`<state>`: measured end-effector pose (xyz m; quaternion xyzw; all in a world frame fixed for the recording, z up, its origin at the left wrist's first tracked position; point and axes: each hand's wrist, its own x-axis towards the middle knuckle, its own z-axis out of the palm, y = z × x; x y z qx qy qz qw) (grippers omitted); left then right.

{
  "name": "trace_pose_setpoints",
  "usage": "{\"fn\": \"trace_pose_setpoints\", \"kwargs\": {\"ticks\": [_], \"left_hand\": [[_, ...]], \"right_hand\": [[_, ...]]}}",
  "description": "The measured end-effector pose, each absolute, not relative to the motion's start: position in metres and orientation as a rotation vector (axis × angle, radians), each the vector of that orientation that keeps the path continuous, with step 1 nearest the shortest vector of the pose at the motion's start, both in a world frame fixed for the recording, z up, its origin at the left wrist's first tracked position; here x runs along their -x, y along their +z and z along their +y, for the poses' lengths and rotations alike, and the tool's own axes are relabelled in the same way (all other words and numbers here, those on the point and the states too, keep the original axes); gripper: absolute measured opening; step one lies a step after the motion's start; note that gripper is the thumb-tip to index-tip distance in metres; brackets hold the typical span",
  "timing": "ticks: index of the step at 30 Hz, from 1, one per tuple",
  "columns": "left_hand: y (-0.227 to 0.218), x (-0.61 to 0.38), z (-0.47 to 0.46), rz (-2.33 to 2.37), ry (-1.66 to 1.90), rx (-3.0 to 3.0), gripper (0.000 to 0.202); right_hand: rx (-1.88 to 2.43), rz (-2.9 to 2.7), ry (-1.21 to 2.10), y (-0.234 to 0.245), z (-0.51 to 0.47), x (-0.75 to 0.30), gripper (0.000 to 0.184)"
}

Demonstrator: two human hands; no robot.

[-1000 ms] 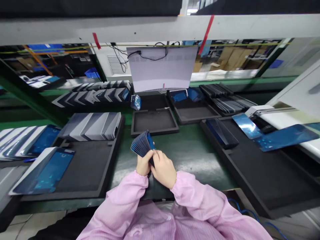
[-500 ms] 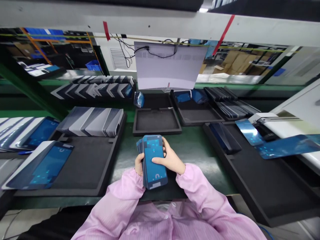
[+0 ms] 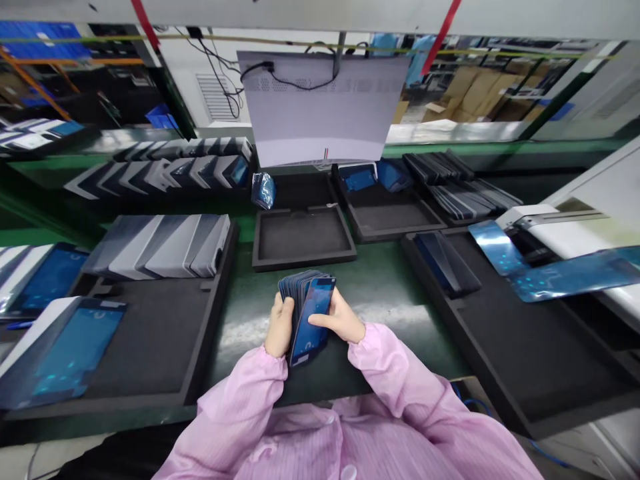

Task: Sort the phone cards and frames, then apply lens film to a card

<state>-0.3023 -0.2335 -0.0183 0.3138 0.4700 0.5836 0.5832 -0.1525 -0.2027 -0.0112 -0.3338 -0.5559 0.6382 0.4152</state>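
Near the body, above the green bench top (image 3: 380, 293), both hands hold a fanned stack of blue phone panels (image 3: 306, 313) upright. The left hand (image 3: 279, 327) wraps the stack's left edge with fingers curled behind it, while the right hand (image 3: 343, 320) pinches the frontmost panel, thumb across its blue face and fingers behind the right edge. Just beyond the stack lies a shallow black foam tray (image 3: 303, 239), and farther off hangs a white panel (image 3: 323, 107).

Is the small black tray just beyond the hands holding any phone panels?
No, the small black tray beyond the hands shows only bare dark foam; the panels are gripped in both hands.
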Motion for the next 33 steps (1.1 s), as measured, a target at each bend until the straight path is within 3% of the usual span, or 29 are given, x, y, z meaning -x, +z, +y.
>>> {"fn": "trace_pose_setpoints", "kwargs": {"ticks": [5,11,18,23,27,33], "left_hand": [[-0.008,0.302,-0.233,1.058,1.499,-0.99,0.085],[-0.024,0.287,-0.228,0.902,1.564,-1.129,0.103],[-0.036,0.28,-0.22,1.075,1.388,-0.821,0.072],[-0.028,0.284,-0.218,0.897,1.148,-0.64,0.056],[-0.025,0.282,-0.226,0.787,0.957,-0.494,0.05],[-0.008,0.297,-0.238,0.538,0.89,-0.405,0.069]], "right_hand": [[0.812,-1.641,1.162,-0.004,-0.201,0.146,0.094],[0.82,-1.862,0.931,-0.023,-0.188,0.133,0.104],[0.849,-1.746,1.064,-0.036,-0.185,0.131,0.092],[0.88,-1.371,1.455,-0.024,-0.189,0.135,0.072],[0.88,-1.389,1.459,-0.016,-0.188,0.13,0.063],[1.001,-1.669,1.228,-0.004,-0.189,0.119,0.064]]}}
